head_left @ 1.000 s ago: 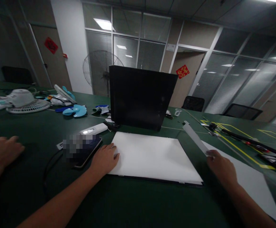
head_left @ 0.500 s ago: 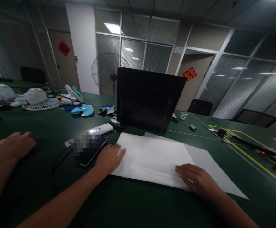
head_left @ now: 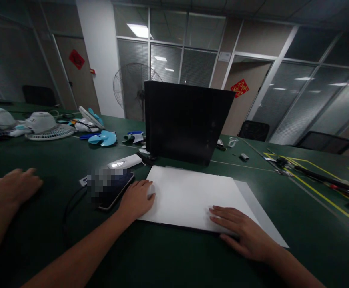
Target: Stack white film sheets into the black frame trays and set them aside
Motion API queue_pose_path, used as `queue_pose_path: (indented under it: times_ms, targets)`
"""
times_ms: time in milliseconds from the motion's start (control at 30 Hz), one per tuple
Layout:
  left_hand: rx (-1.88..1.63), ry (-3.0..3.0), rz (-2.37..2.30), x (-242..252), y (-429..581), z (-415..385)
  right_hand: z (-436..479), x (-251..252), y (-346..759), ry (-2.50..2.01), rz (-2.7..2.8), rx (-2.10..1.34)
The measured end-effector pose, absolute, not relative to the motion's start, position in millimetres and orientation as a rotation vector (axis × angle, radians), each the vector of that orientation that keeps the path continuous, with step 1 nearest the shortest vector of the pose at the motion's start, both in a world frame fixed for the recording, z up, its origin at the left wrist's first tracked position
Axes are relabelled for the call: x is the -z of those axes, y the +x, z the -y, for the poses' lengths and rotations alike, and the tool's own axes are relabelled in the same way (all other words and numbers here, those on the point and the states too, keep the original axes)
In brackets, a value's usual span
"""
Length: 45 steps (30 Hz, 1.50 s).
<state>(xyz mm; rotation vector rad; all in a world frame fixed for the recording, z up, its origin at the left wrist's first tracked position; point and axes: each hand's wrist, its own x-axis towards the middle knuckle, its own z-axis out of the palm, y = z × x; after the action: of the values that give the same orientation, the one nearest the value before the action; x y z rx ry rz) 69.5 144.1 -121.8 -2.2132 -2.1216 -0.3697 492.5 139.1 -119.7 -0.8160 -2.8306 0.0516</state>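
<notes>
My left hand (head_left: 136,199) rests at the left edge of a white sheet of paper (head_left: 189,196), its thumb and fingers apart and lying on the sheet. On the sheet's near right part my right hand (head_left: 240,228) lies flat, fingers stretched out to the left. Beneath the top sheet, a second greyish-white sheet (head_left: 266,216) sticks out on the right. A thin dark edge shows along the near side under the paper; what it belongs to is hidden. Just left of my left hand lies a phone (head_left: 117,192), partly blurred out.
Another person's hand (head_left: 16,186) rests on the green table (head_left: 174,260) at far left. Behind the paper stands a black panel like a monitor (head_left: 189,120). A white device (head_left: 124,162), a blue fan blade (head_left: 104,138), fan parts (head_left: 42,124) and a clear cup (head_left: 232,142) surround it.
The greyish lower sheet has slid left, so less of it sticks out on the right. My right hand has shifted left on the top sheet, whose crease has flattened.
</notes>
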Motion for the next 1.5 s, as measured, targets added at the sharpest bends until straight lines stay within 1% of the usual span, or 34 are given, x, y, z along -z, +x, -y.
queue_pose_path:
  times_ms: [100,233,333,400,600,733,800,867,1000,1133,1233,1333,1400,1500]
  targets:
    - [0.368,-2.219,2.107,123,68,-145,-158,130,518,-1.044,2.708,0.047]
    - [0.36,-2.234,2.105,124,67,-145,-188,150,566,-1.604,2.307,0.176]
    - [0.34,-2.23,2.108,124,67,-145,-202,160,599,-1.973,1.992,0.08]
    - [0.347,-2.225,2.106,124,67,-144,-206,161,611,-2.042,1.925,-0.036]
    - [0.434,-2.244,2.093,123,68,-142,-207,160,607,-1.856,2.051,-0.19]
    - [0.423,-2.242,2.09,122,69,-142,-206,168,598,-1.759,2.144,-0.26]
    - [0.405,-2.234,2.109,121,69,-141,-205,170,597,-1.728,2.167,-0.218]
    - [0.399,-2.23,2.118,122,69,-141,-202,167,595,-1.659,2.203,-0.103]
    - [0.401,-2.199,2.112,124,69,-140,-188,151,579,-1.378,2.39,0.097]
    - [0.372,-2.201,2.099,126,69,-141,-170,136,548,-1.111,2.681,0.01]
    - [0.353,-2.214,2.086,127,69,-141,-160,134,528,-1.045,2.829,-0.099]
    - [0.349,-2.221,2.078,127,68,-142,-157,135,518,-1.02,2.872,-0.104]
    - [0.363,-2.235,2.068,128,68,-142,-157,136,518,-0.995,2.859,-0.021]
    - [0.384,-2.257,2.041,128,67,-143,-156,137,520,-0.861,2.804,0.209]
